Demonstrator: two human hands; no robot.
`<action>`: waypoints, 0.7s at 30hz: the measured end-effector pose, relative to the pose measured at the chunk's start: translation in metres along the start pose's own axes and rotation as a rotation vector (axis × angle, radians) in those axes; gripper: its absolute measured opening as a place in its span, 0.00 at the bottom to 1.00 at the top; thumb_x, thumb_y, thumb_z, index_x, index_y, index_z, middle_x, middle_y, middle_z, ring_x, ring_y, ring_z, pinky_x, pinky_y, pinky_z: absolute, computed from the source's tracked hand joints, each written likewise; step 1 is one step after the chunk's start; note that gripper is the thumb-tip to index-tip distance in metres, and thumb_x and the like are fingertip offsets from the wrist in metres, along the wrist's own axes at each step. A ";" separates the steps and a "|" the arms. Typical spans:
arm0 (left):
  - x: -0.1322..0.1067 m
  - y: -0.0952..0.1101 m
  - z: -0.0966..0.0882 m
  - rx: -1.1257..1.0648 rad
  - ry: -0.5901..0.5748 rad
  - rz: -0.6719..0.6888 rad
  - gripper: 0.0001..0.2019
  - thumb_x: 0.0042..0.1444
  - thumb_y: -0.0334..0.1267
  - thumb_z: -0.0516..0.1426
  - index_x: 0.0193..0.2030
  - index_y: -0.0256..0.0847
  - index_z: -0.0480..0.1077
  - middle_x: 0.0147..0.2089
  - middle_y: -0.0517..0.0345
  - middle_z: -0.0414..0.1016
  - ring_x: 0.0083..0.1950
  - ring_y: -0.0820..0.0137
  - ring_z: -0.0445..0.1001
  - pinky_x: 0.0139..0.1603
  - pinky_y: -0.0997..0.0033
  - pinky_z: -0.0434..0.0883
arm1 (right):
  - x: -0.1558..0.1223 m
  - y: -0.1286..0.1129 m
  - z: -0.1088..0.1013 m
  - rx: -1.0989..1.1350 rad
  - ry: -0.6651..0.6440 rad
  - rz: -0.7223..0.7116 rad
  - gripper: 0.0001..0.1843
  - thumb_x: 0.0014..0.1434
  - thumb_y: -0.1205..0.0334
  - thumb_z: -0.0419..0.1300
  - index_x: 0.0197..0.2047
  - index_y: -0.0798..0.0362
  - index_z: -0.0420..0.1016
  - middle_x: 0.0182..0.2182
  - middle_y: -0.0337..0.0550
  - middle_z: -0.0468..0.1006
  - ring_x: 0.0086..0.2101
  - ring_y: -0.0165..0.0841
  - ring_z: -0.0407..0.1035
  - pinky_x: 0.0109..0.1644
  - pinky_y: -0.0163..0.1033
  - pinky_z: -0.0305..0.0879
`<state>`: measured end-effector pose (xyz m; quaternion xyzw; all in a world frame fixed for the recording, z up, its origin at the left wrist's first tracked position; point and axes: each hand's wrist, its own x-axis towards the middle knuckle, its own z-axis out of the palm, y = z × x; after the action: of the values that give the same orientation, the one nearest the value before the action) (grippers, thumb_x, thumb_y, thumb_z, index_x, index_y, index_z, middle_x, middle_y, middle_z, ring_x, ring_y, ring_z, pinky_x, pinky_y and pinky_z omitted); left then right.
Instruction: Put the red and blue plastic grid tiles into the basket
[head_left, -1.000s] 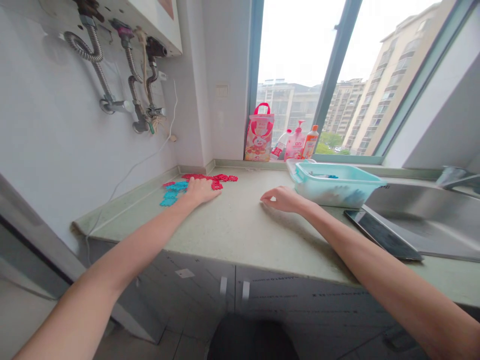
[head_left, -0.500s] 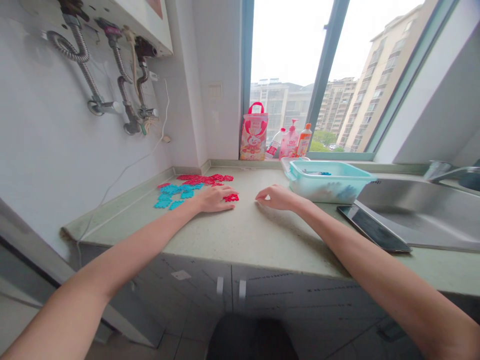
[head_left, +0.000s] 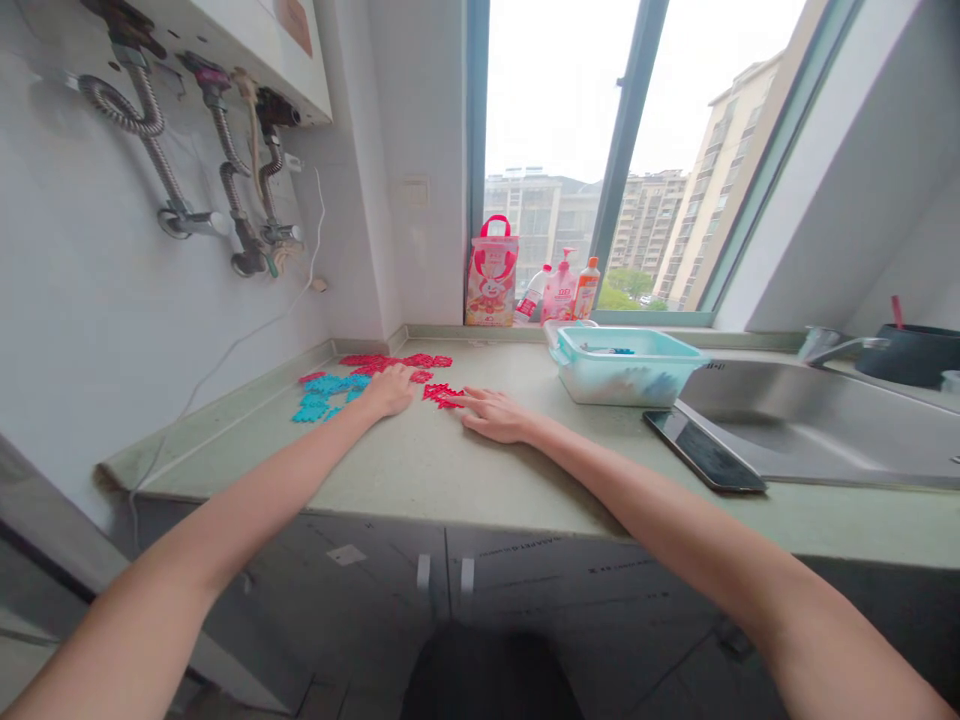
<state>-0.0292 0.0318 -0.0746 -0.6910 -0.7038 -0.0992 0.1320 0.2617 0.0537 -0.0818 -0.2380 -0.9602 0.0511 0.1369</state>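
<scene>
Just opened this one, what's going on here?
A person stands at a speckled pale green kitchen counter with both bare hands resting flat on it. The fingers of the right hand reach a small red lattice-shaped piece. The left hand lies just beside that piece, close to a cluster of turquoise lattice-shaped pieces and a row of red ones. A turquoise plastic basket stands farther right, near a stainless steel sink.
</scene>
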 end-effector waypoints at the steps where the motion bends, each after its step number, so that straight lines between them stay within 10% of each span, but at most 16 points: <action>1: 0.001 0.000 0.000 -0.006 -0.023 0.001 0.26 0.70 0.42 0.47 0.70 0.44 0.68 0.71 0.44 0.69 0.69 0.52 0.67 0.65 0.52 0.66 | 0.002 -0.002 -0.001 0.002 0.000 0.000 0.29 0.74 0.53 0.53 0.75 0.42 0.62 0.73 0.52 0.62 0.71 0.49 0.58 0.73 0.57 0.55; 10: -0.001 0.005 -0.010 -0.080 0.094 0.166 0.17 0.66 0.51 0.54 0.42 0.41 0.79 0.55 0.45 0.79 0.60 0.54 0.74 0.63 0.56 0.70 | -0.017 0.024 -0.032 0.028 0.075 0.140 0.19 0.65 0.44 0.66 0.46 0.51 0.81 0.43 0.48 0.84 0.42 0.37 0.76 0.46 0.37 0.67; 15: -0.003 0.008 -0.012 -0.367 -0.006 0.415 0.20 0.69 0.53 0.51 0.55 0.45 0.77 0.56 0.52 0.81 0.57 0.60 0.78 0.60 0.63 0.72 | -0.019 0.044 -0.038 -0.012 0.063 0.186 0.12 0.63 0.51 0.69 0.40 0.51 0.82 0.40 0.43 0.85 0.39 0.34 0.76 0.42 0.34 0.63; 21: 0.012 -0.011 -0.002 -0.280 0.185 0.316 0.20 0.67 0.43 0.48 0.50 0.44 0.80 0.58 0.51 0.81 0.63 0.60 0.75 0.69 0.58 0.67 | -0.023 0.048 -0.041 -0.001 0.063 0.175 0.14 0.61 0.50 0.69 0.45 0.50 0.83 0.43 0.44 0.86 0.41 0.35 0.78 0.42 0.34 0.65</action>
<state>-0.0399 0.0426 -0.0684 -0.7921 -0.5511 -0.2369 0.1130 0.3142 0.0871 -0.0556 -0.3223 -0.9311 0.0551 0.1619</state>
